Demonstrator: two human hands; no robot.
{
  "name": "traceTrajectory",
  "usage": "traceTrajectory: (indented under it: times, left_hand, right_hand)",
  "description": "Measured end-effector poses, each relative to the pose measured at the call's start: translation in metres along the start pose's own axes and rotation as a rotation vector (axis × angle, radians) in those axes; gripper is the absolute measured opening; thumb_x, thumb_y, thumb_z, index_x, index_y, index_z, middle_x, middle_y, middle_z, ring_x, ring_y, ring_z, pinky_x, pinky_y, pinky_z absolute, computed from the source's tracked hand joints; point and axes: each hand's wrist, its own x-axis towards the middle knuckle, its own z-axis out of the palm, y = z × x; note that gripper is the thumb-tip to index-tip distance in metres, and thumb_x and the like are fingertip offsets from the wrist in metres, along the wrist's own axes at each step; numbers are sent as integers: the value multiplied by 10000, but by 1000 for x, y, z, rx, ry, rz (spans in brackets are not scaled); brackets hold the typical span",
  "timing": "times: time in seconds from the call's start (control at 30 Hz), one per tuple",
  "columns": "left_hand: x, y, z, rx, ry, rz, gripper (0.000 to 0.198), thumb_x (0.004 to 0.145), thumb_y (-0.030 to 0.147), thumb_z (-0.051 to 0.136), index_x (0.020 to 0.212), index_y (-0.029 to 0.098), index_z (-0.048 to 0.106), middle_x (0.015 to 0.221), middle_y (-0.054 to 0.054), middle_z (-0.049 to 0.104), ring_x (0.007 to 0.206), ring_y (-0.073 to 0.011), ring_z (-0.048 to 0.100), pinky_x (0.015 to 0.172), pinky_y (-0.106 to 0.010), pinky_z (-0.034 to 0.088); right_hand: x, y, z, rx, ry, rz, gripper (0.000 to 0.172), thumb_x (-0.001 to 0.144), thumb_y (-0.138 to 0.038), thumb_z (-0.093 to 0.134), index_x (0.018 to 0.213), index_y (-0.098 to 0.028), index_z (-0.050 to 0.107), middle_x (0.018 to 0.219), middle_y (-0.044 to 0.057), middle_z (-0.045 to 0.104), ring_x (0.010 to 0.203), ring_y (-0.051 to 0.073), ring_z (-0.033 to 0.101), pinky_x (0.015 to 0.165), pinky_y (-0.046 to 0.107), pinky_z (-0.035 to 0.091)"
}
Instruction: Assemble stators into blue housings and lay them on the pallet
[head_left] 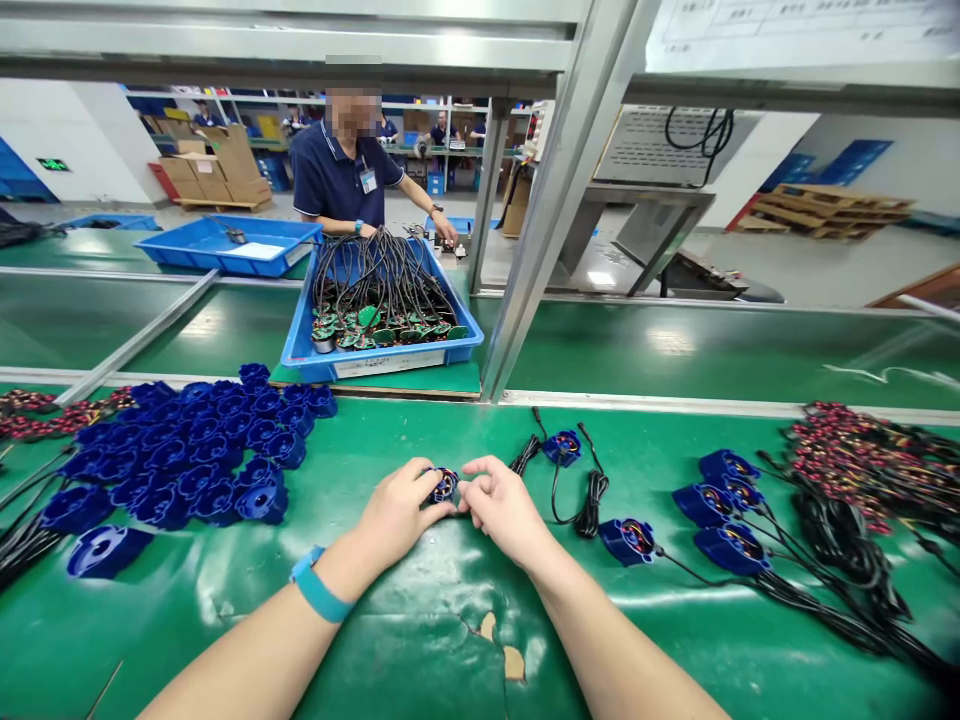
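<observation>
In the middle of the bench, my left hand [401,510] is closed around a small round blue plastic housing [444,485] with coloured wires inside. On the housing's right side, my right hand [501,508] has its thumb and fingertips pinched together, and what lies between them is too small to make out. Just beyond the right hand sits another wired blue housing [562,447] with a coiled black cable [592,503]. A further wired housing [630,540] rests to the right, its cable running off to the right.
Many bare blue housings [202,430] crowd the left. Several wired housings [731,548] and a heap of red-tipped wires [870,460] lie right. A blue tray [382,357] of green circuit boards stands ahead beside a metal post [544,200]. A co-worker [345,175] stands behind it.
</observation>
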Motion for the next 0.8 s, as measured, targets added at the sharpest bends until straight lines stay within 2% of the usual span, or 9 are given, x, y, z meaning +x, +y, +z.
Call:
traceTrajectory:
  times: [0.17,0.4,0.63,0.8]
  left_hand:
    - [0,1,1,-20,9,2,261,880,316,727,1100,202,646,1093,-71,662,962,-205,678,874,-336,584]
    - [2,4,0,-15,-15,23,267,947,377,631,1157,213,652,1040,-64,653,916,-189,669,830,-310,571]
    - [2,5,2,-40,-21,17,189,963,361,604,1044,211,687,983,-46,617,850,-164,637,780,-280,547]
    - [3,5,1,-55,-48,1,192,961,334,606,1091,210,674,1040,-58,618,909,-187,644,831,-307,544]
  right_hand:
    - [-4,-5,3,84,-57,32,345,781,-458,657,948,-185,528,633,-21,653,468,91,491,409,194,323]
    - [-2,0,0,125,-32,79,322,795,-470,647,873,-172,552,634,-4,658,459,74,462,406,186,313]
    - [-1,-2,3,150,-74,64,517,770,-540,725,1058,-187,480,610,-42,628,463,77,430,425,186,273]
    - [0,-9,1,129,-124,70,626,775,-548,735,1201,-169,476,642,-42,627,488,79,436,440,193,260]
